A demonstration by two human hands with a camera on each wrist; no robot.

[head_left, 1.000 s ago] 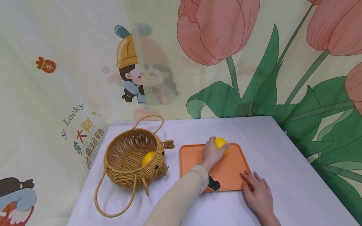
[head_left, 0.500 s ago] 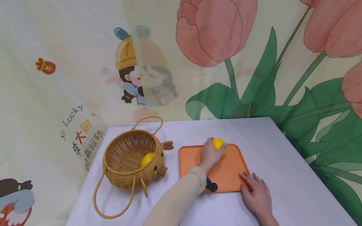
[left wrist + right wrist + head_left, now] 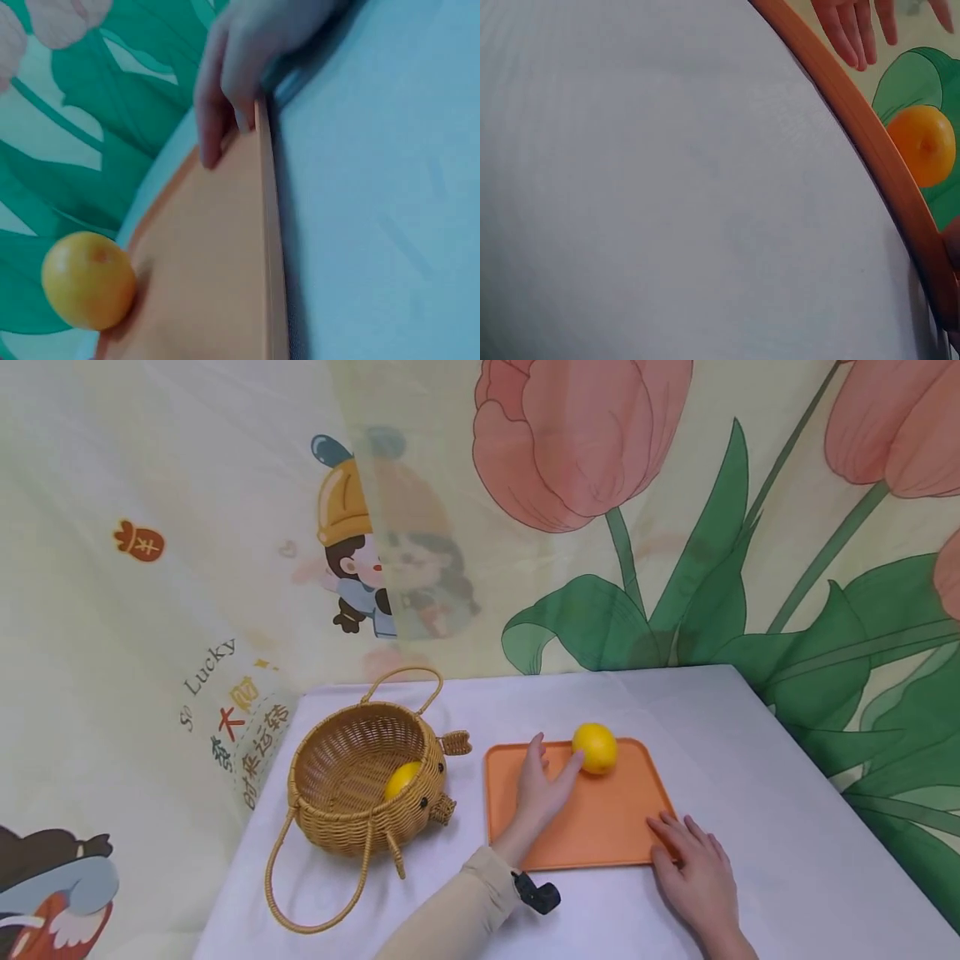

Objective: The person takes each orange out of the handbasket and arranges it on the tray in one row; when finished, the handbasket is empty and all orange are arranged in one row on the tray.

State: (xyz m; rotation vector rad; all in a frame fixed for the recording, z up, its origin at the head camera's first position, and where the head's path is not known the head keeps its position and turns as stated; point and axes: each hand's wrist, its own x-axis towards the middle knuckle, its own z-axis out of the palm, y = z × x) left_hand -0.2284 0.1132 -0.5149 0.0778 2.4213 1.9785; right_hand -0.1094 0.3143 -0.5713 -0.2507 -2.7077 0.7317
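A round yellow fruit, orange-like [image 3: 595, 748], sits at the far edge of the orange tray [image 3: 600, 827]. My left hand [image 3: 543, 789] is over the tray's left half, fingers spread and holding nothing, the thumb tip right beside the fruit. In the right wrist view the left hand's fingers [image 3: 855, 30] hang apart from the fruit [image 3: 922, 146]. My right hand [image 3: 697, 872] rests on the tray's near right corner; in the left wrist view its fingers [image 3: 217, 97] reach over the rim. A second yellow fruit [image 3: 402, 779] lies in the wicker basket [image 3: 337, 827], partly hidden by its wall.
The pig-shaped basket stands left of the tray, one handle [image 3: 322, 927] lying toward the front and another [image 3: 405, 672] raised behind. A white cloth [image 3: 780, 827] covers the table. Behind it hangs a curtain [image 3: 247, 460] with tulips and cartoon prints.
My left hand has let go of the fruit on the tray and drawn back to the left, its fingers spreading. The right hand stays at the tray corner. The head view has shifted slightly.
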